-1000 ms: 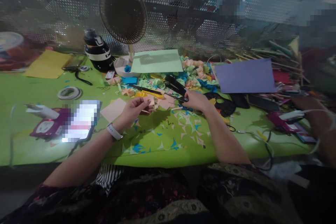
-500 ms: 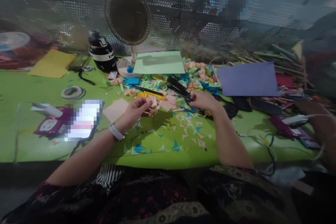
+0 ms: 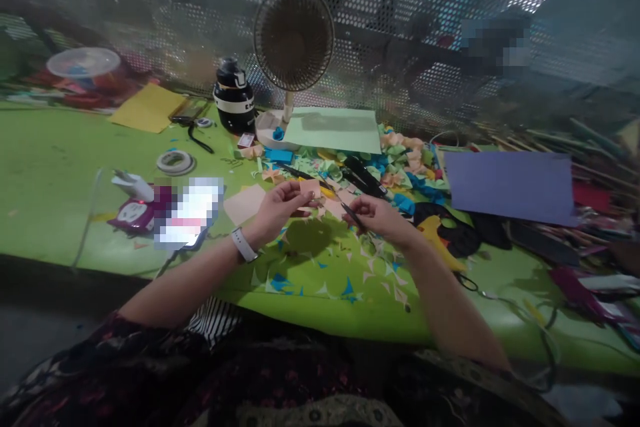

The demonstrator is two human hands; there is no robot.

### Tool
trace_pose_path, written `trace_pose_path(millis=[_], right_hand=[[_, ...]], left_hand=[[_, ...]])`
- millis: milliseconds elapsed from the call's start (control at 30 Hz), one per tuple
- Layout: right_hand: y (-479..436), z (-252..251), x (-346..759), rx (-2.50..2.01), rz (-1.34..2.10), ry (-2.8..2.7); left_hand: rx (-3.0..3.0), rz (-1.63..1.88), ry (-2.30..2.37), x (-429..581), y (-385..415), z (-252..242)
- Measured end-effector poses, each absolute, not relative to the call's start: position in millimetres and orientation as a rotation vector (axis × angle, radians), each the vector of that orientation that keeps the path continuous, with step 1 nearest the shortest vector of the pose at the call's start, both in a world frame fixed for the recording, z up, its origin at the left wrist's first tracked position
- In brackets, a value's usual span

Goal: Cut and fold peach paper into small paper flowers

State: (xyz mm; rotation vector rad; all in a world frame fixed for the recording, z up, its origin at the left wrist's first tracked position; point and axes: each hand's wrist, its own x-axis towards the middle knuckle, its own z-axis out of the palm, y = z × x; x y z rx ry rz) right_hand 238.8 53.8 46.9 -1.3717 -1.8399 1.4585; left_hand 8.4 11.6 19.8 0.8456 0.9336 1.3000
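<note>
My left hand (image 3: 280, 207) is closed in a pinch on a small pink paper piece (image 3: 310, 187), held just above the green table (image 3: 60, 173). A white watch sits on that wrist. My right hand (image 3: 383, 217) is closed on a thin dark tool (image 3: 353, 213) whose tip points toward the pink piece. I cannot make out what kind of tool it is. Black scissors (image 3: 367, 177) lie on the table just beyond the right hand. Small pink, blue and white paper offcuts (image 3: 345, 287) are scattered below both hands.
At the back stand a desk fan (image 3: 293, 37) and a black bottle (image 3: 234, 103). A light green sheet (image 3: 335, 130), a purple sheet (image 3: 510, 177), a yellow sheet (image 3: 147, 107), a tape roll (image 3: 175, 161) and a lit phone (image 3: 187, 210) lie around. Folded paper flowers (image 3: 400, 147) pile behind the scissors.
My right hand has drawn back from the black scissors toward my left hand and now holds a thin dark tool. The left hand keeps the pink piece. The view has swung left.
</note>
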Motion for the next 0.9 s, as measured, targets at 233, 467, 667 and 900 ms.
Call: trace_pose_path(millis=[233,467,667,900], right_hand=[[44.9,46.3,225.3,-1.321,1.539,-1.9],[43.1,45.7,224.9,-1.303,1.544,-1.953],[41.3,47.0,226.1,-1.276,1.527,-1.954],[41.8,47.1,225.3,-1.277,1.513,-1.977]], left_hand=[[0.798,1.339,0.889,9.6,11.0,20.4],[0.819,1.307,0.922,9.3,10.4,22.2],[0.852,1.176,0.933,8.6,8.6,24.6],[0.825,1.241,0.955,10.4,10.0,23.3]])
